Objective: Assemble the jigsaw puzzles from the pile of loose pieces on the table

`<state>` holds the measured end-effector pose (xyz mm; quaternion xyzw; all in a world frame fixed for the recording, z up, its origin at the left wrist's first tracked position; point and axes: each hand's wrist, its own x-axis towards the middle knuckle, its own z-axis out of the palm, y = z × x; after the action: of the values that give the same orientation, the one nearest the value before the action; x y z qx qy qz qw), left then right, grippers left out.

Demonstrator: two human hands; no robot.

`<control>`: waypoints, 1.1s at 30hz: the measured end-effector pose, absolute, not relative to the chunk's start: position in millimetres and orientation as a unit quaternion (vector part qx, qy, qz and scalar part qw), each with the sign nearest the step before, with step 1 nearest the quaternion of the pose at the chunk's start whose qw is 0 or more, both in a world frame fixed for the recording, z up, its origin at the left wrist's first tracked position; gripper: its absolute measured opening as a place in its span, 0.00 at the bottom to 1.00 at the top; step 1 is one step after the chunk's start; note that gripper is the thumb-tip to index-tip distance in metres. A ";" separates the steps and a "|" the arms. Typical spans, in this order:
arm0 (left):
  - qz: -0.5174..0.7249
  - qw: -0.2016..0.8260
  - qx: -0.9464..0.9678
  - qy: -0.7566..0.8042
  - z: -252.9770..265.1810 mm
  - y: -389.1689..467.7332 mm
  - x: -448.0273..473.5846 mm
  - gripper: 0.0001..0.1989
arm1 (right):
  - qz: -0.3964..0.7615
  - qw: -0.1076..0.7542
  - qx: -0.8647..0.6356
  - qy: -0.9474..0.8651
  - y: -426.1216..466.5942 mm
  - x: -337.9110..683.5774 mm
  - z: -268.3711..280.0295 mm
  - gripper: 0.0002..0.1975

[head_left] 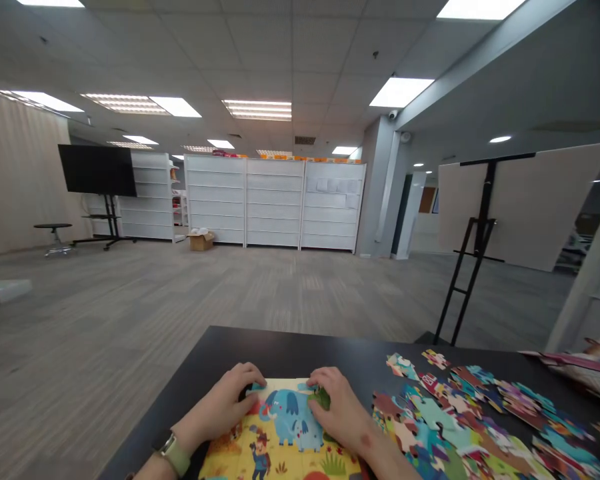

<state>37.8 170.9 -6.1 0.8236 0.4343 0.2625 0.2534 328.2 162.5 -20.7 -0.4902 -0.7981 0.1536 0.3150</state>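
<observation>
A yellow jigsaw puzzle (280, 447) with elephants and a small figure in a hat lies on the black table at the bottom of the view. My left hand (230, 403), below a wrist with a green-strapped watch, grips its far left corner, thumb on the picture and fingers curled over the edge. At the far right corner, my right hand (337, 407) holds the puzzle in the same way, its thumb beside the blue elephant. The fingertips at the far edge are partly hidden. Loose puzzle pieces (445, 420) lie heaped to the right of my right hand.
The black table (290, 347) ends a little beyond my hands. A pink and white bag (580, 367) sits at its right edge. Past it are an easel board (540, 207), white shelves (275, 207), a cardboard box (201, 241), a screen on a stand (99, 171) and a stool (53, 227).
</observation>
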 end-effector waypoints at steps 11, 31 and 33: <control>0.371 0.347 0.748 0.426 -11.5 180.9 32.4 0.13 | 0.106 0.247 -0.489 -0.830 154.9 323.7 -4.3 0.13; 0.656 0.432 0.354 0.507 -28.4 218.2 -23.2 0.16 | 0.162 0.345 -0.503 -0.776 169.5 343.3 -20.6 0.16; 0.641 0.422 0.377 0.518 -30.5 218.7 -21.8 0.15 | 0.166 0.339 -0.495 -0.783 168.2 340.8 -20.9 0.16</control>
<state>-21.8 218.7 -30.5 0.3773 0.5182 0.6412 0.4219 340.8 168.2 -20.9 -0.4948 -0.7829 0.1656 0.3389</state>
